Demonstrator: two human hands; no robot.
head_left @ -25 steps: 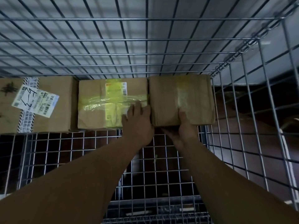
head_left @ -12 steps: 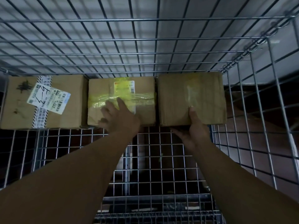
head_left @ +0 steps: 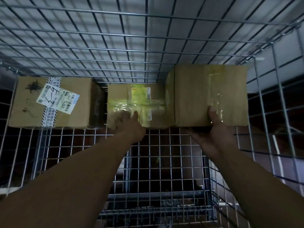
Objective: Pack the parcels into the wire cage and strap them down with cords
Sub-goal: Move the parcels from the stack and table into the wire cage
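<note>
3 parcels line the far wall of the wire cage. Left hand, arm extended toward 12 o'clock, lies palm down, its blurred fingers resting on the yellow-taped middle parcel and grasping nothing. Right hand, at 2 o'clock, clasps the near edge of the right parcel, thumb on top and fingers beneath. This parcel touches the middle one. The labelled left parcel sits apart at 10 o'clock.

open cage floor (parcels behind)
</note>
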